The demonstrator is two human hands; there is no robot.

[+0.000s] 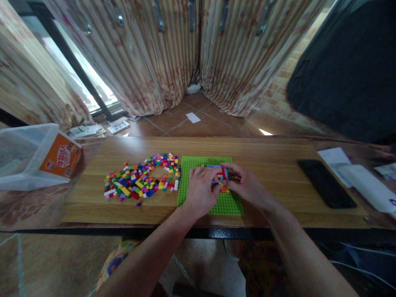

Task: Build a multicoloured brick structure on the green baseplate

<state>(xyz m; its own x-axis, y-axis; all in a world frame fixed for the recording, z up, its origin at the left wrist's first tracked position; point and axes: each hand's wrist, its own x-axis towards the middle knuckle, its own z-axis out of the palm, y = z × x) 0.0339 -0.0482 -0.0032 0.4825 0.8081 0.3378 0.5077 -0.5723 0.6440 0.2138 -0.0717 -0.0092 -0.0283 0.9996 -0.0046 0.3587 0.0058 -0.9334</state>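
A green studded baseplate lies on the wooden board, and on it stands a small toy-brick build in blue, red, yellow and orange. Curled fingers of my left hand press against the build's left side and hide much of it. From the right, my right hand grips the build between thumb and fingers. Whether either hand also pinches a single loose brick cannot be seen. Left of the baseplate spreads a pile of loose toy bricks in many colours, with one purple brick lying apart in front.
A clear plastic bin with an orange label stands at the far left. On the right of the wooden board lies a black phone, with white papers beyond it. Curtains hang behind the board.
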